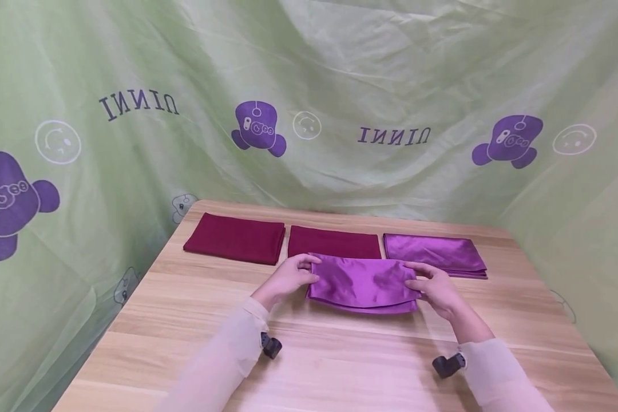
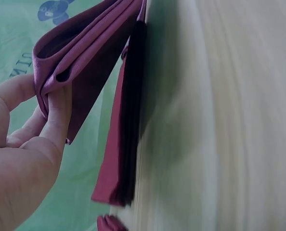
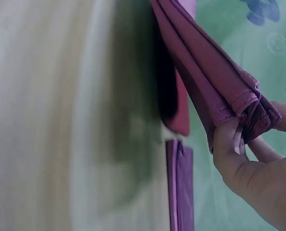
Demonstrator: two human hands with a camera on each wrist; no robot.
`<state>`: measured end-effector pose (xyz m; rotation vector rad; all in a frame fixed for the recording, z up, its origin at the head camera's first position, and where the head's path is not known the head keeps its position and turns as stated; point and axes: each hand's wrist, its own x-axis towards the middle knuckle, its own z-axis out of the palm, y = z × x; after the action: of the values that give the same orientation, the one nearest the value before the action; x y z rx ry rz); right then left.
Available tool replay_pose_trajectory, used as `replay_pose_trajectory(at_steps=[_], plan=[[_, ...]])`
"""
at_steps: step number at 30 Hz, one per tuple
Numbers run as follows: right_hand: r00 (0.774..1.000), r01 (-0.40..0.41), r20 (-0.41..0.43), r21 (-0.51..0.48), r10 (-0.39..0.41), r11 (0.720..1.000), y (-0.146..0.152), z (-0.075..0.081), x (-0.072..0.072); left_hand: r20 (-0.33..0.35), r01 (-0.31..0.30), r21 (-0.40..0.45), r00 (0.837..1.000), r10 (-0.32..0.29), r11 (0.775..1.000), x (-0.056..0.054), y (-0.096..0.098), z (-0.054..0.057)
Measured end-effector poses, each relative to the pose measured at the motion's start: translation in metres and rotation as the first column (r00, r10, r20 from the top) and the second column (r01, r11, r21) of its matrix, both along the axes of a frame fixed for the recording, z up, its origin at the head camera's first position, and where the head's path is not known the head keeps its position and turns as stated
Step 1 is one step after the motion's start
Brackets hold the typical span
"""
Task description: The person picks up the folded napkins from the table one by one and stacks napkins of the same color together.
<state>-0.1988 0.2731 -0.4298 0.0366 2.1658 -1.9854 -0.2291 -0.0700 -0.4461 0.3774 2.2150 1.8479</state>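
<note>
A folded shiny purple cloth (image 1: 363,283) hangs above the table between both hands, its lower edge sagging in layers. At its left end, my left hand (image 1: 290,277) pinches it between thumb and fingers; the left wrist view shows the folds of the purple cloth (image 2: 85,57) in that grip. My right hand (image 1: 436,287) pinches the opposite end, where stitched hems of the cloth (image 3: 229,91) show in the right wrist view. Behind the held cloth lies a folded dark red cloth (image 1: 335,242), its front part hidden.
Another folded dark red cloth (image 1: 235,237) lies at the back left of the wooden table (image 1: 340,366). A second folded purple cloth (image 1: 435,252) lies at the back right. A green printed curtain (image 1: 340,57) hangs around the table's back and sides.
</note>
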Motion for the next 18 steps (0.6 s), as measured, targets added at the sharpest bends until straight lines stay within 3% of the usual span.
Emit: replay_pose_trajectory(at_steps=[5,11,18], plan=[[0.999,0.017,-0.03,-0.03,-0.017,0.999,0.025,0.007,-0.007,0.009,-0.042,0.003,0.999,0.042,0.999,-0.016,0.027,-0.007],[0.997,0.073,-0.028,-0.064,-0.075,0.995,0.051,0.011,-0.015,-0.001,-0.066,0.026,0.998,0.066,0.998,-0.028,0.061,-0.003],[0.989,0.145,-0.008,-0.18,-0.149,0.973,0.071,0.007,-0.021,-0.013,-0.083,0.064,0.996,0.084,0.994,-0.042,0.094,-0.01]])
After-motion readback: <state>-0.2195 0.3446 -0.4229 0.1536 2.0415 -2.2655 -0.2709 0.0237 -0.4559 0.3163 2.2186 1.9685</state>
